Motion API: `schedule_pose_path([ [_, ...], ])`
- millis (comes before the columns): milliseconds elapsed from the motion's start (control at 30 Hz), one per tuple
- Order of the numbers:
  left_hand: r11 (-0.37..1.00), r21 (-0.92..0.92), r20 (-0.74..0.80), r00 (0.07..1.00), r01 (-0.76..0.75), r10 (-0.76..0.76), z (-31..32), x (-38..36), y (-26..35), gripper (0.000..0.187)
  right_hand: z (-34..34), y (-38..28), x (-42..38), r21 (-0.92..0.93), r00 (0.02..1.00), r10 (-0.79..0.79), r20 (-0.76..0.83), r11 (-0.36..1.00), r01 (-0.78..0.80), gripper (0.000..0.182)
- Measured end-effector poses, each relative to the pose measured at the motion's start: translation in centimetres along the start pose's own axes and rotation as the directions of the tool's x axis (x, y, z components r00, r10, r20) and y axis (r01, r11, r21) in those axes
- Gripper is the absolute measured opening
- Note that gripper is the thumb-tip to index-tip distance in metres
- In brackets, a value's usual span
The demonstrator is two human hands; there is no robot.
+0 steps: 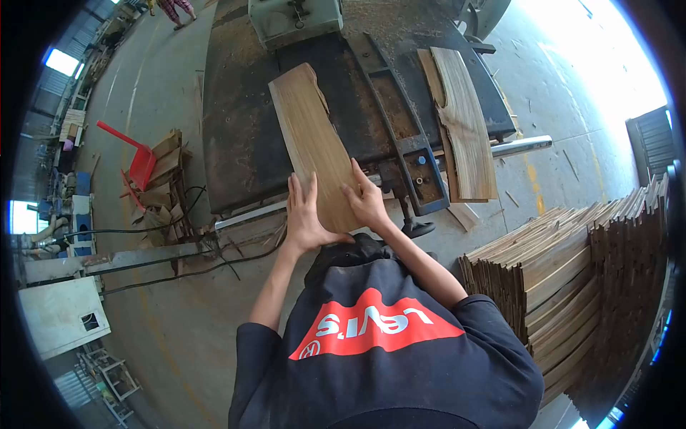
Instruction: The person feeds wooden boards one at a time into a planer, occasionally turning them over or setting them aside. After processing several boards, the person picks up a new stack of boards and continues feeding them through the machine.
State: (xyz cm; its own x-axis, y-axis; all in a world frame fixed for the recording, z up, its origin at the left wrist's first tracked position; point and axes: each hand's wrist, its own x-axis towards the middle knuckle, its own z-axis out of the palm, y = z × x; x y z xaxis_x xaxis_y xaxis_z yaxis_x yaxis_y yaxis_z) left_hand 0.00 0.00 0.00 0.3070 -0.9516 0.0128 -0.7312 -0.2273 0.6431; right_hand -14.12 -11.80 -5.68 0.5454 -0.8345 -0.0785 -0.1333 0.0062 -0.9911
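Note:
A long wooden board (pixel 311 132) lies on the dark machine table (pixel 236 136), its near end reaching over the table's front edge toward my body. My left hand (pixel 305 222) holds the board's near left edge, fingers pointing forward and thumb stretched toward the near end. On the near right edge, my right hand (pixel 366 204) grips the same board. The board's far right edge is rough and uneven. To its right is a black metal fence (pixel 396 121). Beyond that, planks with a rough left edge (pixel 464 129) lie over the table's right side.
A grey machine housing (pixel 296 21) stands at the table's far side. Tall stacks of thin boards (pixel 557 264) stand at the right. On the left floor are a red dustpan (pixel 143 168), wood scraps (pixel 168 207) and cables. A person's legs (pixel 171 11) show at the top left.

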Motion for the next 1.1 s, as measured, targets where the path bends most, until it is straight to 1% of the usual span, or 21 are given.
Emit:
schedule_pose_path([
  [67, 0.982, 0.186, -0.048, 0.999, 0.019, -0.01, 0.1, -0.1, 0.3, 0.165, 0.9, 0.7, 0.3, 0.014, 0.995, -0.075, -0.068, 0.997, 0.076, 0.072],
  [100, 0.991, 0.13, -0.042, 0.999, 0.037, -0.032, 1.4, -0.1, 0.4, 0.165, -0.4, 0.6, -0.2, -0.037, 0.997, -0.049, -0.055, 0.998, 0.047, 0.072],
  [167, 0.985, 0.173, -0.044, 0.999, 0.023, -0.016, 0.7, 1.2, -0.8, 0.155, 0.2, -1.5, 0.8, -0.094, 0.993, 0.078, -0.083, 0.992, -0.086, 0.065],
  [200, 0.982, 0.186, -0.056, 0.998, 0.033, -0.023, 0.1, 1.8, -1.7, 0.155, 0.8, -2.2, 1.3, -0.085, 0.995, 0.07, -0.069, 0.994, -0.076, 0.065],
  [233, 0.982, 0.19, -0.062, 0.998, 0.017, -0.006, 0.2, 2.4, -2.3, 0.151, 0.7, -2.8, 1.8, -0.327, 0.997, -0.008, -0.073, 0.945, -0.016, 0.061],
  [267, 0.981, 0.195, -0.064, 0.998, 0.001, 0.012, 0.3, 2.8, -2.8, 0.148, 0.7, -3.3, 2.2, -0.548, 0.995, -0.085, -0.06, 0.835, 0.038, 0.057],
  [300, 0.981, 0.194, -0.066, 0.998, 0.004, 0.009, 0.6, 3.1, -3.5, 0.148, 0.8, -2.8, 2.6, -0.549, 0.995, -0.084, -0.056, 0.835, 0.039, 0.057],
  [333, 0.978, 0.208, -0.087, 0.996, -0.01, 0.028, 0.9, 3.7, -4.2, 0.146, 1.0, -1.8, 3.3, -0.634, 0.964, -0.263, -0.03, 0.751, 0.185, 0.057],
  [367, 0.975, 0.222, -0.107, 0.993, -0.028, 0.053, 1.2, 4.3, -4.8, 0.144, 1.2, -0.7, 4.0, -0.709, 0.903, -0.43, 0.011, 0.634, 0.31, 0.056],
  [400, 0.974, 0.223, -0.103, 0.993, -0.034, 0.058, 1.3, 4.8, -5.3, 0.144, 1.7, 0.1, 4.7, -0.745, 0.894, -0.447, 0.025, 0.588, 0.315, 0.059],
  [467, 0.975, 0.203, -0.176, 0.976, -0.088, 0.125, 1.4, 6.1, -6.0, 0.141, 2.3, 1.4, 6.3, -0.725, 0.884, -0.468, 0.013, 0.604, 0.331, 0.059],
  [500, 0.975, 0.203, -0.173, 0.977, -0.092, 0.128, 1.2, 6.6, -6.2, 0.141, 2.6, 1.5, 7.0, -0.702, 0.874, -0.486, 0.01, 0.619, 0.353, 0.058],
  [633, 0.977, 0.191, -0.166, 0.978, -0.096, 0.129, 0.2, 8.8, -7.2, 0.143, 3.6, 1.7, 9.7, -0.704, 0.867, -0.497, -0.027, 0.626, 0.336, 0.056],
  [800, 0.973, 0.207, -0.15, 0.98, -0.101, 0.134, -0.6, 11.4, -8.0, 0.147, 4.3, 1.3, 12.7, -0.731, 0.86, -0.507, -0.053, 0.607, 0.312, 0.054],
  [1033, 0.97, 0.207, -0.172, 0.971, -0.13, 0.167, -1.4, 15.5, -9.9, 0.15, 4.6, 0.1, 16.8, -0.774, 0.846, -0.53, -0.066, 0.561, 0.292, 0.052],
  [1100, 0.966, 0.215, -0.179, 0.967, -0.142, 0.182, -1.6, 16.6, -10.5, 0.151, 4.9, -0.1, 17.9, -0.795, 0.855, -0.511, -0.085, 0.553, 0.251, 0.047],
])
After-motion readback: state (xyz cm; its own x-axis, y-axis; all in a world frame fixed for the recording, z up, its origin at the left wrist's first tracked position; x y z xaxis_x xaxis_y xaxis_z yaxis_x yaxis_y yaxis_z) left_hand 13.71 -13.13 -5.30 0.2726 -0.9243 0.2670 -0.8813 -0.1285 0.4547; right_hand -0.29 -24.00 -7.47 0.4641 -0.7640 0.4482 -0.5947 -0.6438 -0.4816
